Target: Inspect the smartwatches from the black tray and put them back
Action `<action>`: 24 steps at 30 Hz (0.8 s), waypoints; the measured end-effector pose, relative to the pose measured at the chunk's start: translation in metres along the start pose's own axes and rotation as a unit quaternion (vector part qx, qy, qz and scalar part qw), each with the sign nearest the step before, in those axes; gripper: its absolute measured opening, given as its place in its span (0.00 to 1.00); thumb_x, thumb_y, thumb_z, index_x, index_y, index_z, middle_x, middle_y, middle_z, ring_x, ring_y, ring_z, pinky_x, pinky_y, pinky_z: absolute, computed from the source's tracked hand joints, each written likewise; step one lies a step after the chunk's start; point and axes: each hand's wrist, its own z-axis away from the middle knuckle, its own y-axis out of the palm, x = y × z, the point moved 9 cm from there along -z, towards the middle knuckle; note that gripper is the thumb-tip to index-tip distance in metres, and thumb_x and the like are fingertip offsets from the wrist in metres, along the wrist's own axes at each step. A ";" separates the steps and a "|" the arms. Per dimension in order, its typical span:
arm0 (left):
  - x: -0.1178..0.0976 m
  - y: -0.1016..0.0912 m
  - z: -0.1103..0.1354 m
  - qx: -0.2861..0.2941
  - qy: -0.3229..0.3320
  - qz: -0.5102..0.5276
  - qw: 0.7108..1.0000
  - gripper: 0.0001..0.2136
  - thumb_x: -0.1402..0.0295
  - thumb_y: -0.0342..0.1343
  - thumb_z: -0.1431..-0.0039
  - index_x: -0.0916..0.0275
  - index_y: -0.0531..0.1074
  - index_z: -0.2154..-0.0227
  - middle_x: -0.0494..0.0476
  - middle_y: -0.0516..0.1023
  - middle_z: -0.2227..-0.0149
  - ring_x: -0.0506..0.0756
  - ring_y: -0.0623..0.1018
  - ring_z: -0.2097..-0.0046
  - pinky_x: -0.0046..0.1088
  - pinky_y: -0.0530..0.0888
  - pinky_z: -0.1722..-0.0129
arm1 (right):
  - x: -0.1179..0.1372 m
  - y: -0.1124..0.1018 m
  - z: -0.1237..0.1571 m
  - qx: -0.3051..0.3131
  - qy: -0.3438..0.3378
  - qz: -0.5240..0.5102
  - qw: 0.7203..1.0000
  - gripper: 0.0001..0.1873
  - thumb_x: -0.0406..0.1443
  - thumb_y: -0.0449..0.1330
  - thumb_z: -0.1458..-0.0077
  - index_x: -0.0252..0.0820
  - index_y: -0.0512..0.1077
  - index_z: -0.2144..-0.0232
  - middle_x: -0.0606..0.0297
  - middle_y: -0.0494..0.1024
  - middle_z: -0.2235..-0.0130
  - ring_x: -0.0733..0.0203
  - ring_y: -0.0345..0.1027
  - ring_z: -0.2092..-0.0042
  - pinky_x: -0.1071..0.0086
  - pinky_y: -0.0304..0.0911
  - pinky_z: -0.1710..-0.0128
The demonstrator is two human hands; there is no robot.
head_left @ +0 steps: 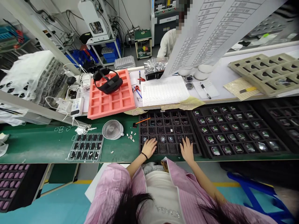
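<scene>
None of the writing around my black tray (172, 149) comes clear to me: the hanging sheets (205, 34) beyond it carry printed rows too small to read, the ruled form (165, 90) just behind it blurs, and the letters on my white top (163, 189), in front of it, are upside down. The tray lies on the green tabletop (53, 146), many cells filled with dark pieces. I rest both hands palm down on it, my left grip (149, 147) at its front left and my right grip (187, 150) at its front right, fingers extended, neither closed around anything I can see. An orange stick (143, 120) crosses its back left corner. To its left sit a fan (113, 129) and a clear tray (101, 144); to its right, a neighbouring tray (202, 149) with rows of devices. Behind and left of it, a pink tray (93, 109) bears a black headset (109, 84); farther back, the hanging sheets partly hide a co-worker (168, 43). The floor (63, 202) before it is blue.
</scene>
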 end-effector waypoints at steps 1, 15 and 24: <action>0.017 -0.014 -0.011 -0.013 -0.050 0.002 0.999 0.17 0.70 0.43 0.35 0.58 0.65 0.45 0.58 0.66 0.39 0.55 0.65 0.39 0.39 0.61 0.40 | 0.007 0.000 0.001 -0.003 -0.007 -0.008 1.000 0.30 0.44 0.38 0.36 0.35 0.57 0.39 0.46 0.52 0.34 0.45 0.42 0.32 0.41 0.40 0.37; 0.122 -0.080 -0.149 -0.017 -0.215 0.007 0.976 0.10 0.81 0.46 0.41 0.70 0.69 0.58 0.71 0.70 0.51 0.62 0.68 0.47 0.44 0.63 0.47 | 0.150 0.031 0.014 0.110 -0.103 -0.101 0.983 0.17 0.35 0.48 0.40 0.44 0.70 0.51 0.56 0.72 0.58 0.50 0.68 0.53 0.55 0.65 0.52; 0.132 -0.090 -0.066 -0.093 -0.210 0.209 0.951 0.08 0.71 0.45 0.35 0.64 0.68 0.58 0.59 0.74 0.57 0.52 0.74 0.57 0.28 0.69 0.54 | 0.217 0.106 -0.027 0.167 -0.089 -0.067 0.980 0.10 0.35 0.55 0.42 0.40 0.72 0.59 0.50 0.72 0.57 0.45 0.67 0.53 0.55 0.62 0.54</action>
